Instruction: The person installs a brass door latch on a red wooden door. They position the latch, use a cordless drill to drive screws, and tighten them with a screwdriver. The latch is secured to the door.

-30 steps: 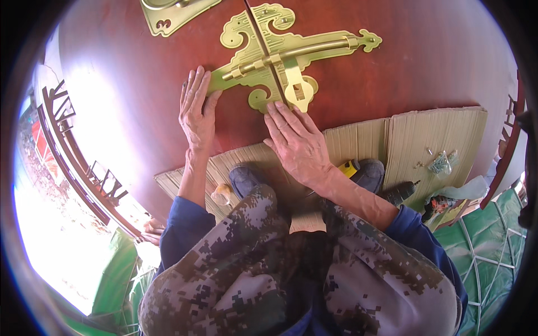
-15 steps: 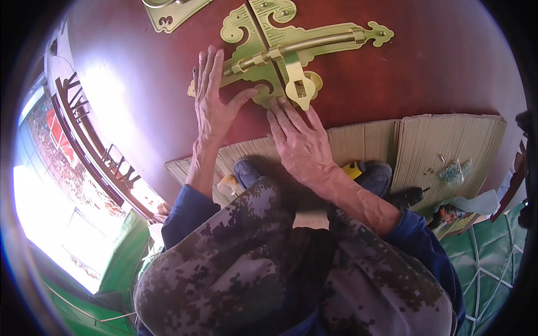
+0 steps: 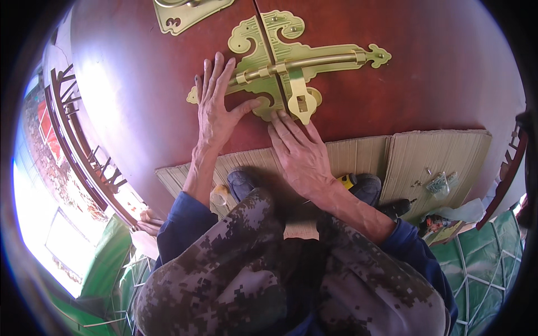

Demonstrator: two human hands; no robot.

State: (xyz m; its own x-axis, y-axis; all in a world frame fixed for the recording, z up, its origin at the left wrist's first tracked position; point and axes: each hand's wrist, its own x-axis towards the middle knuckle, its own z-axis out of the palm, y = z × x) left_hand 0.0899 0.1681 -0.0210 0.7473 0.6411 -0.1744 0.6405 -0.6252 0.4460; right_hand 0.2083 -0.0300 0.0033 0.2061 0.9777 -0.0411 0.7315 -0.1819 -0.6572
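Observation:
A brass-coloured ornamental door bolt (image 3: 314, 59) lies across the seam of a dark red double door (image 3: 358, 106). Its long rod runs through several guides, and a hasp (image 3: 302, 101) with a square slot hangs from it. My left hand (image 3: 216, 120) is open, fingers stretched up over the left end of the bolt's plate, thumb resting on its lower scroll. The fingers of my right hand (image 3: 302, 157) lie flat and extended against the plate's bottom edge, just below the hasp at the seam. Neither hand grips anything.
Cardboard (image 3: 431, 145) lies between the door and my shoes (image 3: 244, 185). On it are a small bag of screws (image 3: 440, 185), a black tool (image 3: 395, 208) and a yellow-and-black object (image 3: 347, 180). Another brass plate (image 3: 193, 14) sits at upper left. Another person's hand (image 3: 148, 222) shows at left.
The view has shifted a little, so the door fittings sit lower in the picture. Both hands keep nearly the same places on the bolt's plate.

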